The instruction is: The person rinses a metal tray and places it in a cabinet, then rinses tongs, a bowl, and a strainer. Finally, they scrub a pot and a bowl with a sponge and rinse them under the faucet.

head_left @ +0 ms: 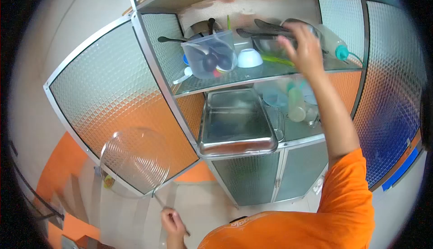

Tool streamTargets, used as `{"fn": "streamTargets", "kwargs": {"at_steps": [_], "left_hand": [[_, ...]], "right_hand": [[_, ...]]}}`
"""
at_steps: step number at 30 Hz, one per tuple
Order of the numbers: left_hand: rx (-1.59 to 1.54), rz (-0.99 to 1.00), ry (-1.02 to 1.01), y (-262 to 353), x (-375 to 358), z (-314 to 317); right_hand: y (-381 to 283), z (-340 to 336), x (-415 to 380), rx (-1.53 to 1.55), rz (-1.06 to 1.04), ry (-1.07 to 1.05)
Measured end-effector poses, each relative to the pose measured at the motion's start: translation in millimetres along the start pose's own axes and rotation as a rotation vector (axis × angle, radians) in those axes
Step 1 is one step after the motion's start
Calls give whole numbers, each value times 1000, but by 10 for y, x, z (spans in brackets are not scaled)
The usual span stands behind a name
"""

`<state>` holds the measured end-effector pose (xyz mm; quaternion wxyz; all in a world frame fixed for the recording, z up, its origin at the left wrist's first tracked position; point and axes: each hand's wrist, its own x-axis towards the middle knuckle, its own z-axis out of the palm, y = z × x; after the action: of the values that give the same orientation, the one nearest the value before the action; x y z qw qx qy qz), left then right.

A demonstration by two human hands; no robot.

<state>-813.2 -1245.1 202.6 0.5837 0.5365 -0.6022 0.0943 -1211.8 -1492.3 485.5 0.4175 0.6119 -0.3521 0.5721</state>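
My left hand (172, 222) is closed around the handle of a large round wire skimmer (135, 158), whose coiled wire head hangs in front of the open left cabinet door. Up at the top shelf, my right hand (305, 46) is raised with thumb and fingers apart, somewhat blurred. It overlaps a metal bowl (269, 45) and dark-handled utensils (252, 33) lying there. Left of it stand a small white bowl (250, 58) and a clear plastic container (209, 57) holding ladles and other utensils. A bottle with a teal cap (334, 45) leans to the right.
A rectangular metal tray (237, 122) juts out over the front edge of the middle shelf. Beside it are a greenish plastic bottle (296, 104) and glassware. The framed left door (112, 100) swings out to the left; the right door (392, 91) stands open too.
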Motion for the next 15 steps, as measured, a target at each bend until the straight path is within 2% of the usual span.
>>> {"fn": "streamTargets", "kwargs": {"at_steps": [1, 2, 3, 5, 6, 8, 9, 10, 11, 12, 13, 15], "left_hand": [[-181, -52, -27, -13, 87, 144], [-363, -112, -59, 38, 192, 280], [-486, -93, -41, 206, 357, 439], [-710, -103, -25, 562, 651, 817], [-809, -134, -17, 728, 732, 994], [-1047, 11, -88, 1018, 756, 1369], [-1172, 72, -145, 1105, 667, 1530], [-1298, 139, -205, 1173, 601, 1689], [-1233, 227, -280, 1221, 540, 1815], [-1168, 313, -354, 1244, 490, 1882], [-1006, 351, -456, 1252, 465, 1874], [-680, 412, -641, 1218, 347, 1792]], "right_hand": [[-277, -145, -199, 327, 25, -53], [-672, -356, -467, 517, 131, -172], [-954, -476, -781, 766, 108, -423], [-1399, -658, -1412, 1068, -113, -772], [-1574, -776, -1656, 1147, -80, -893], [-1812, -958, -1899, 1492, 188, -994], [-1844, -1047, -2090, 1435, 415, -1146], [-1804, -1081, -2301, 1382, 516, -1119], [-1715, -1120, -2478, 1326, 617, -1088], [-1597, -1204, -2598, 1290, 699, -899], [-1463, -1312, -2645, 1245, 777, -713], [-1066, -1588, -2577, 904, 836, -661]]}}
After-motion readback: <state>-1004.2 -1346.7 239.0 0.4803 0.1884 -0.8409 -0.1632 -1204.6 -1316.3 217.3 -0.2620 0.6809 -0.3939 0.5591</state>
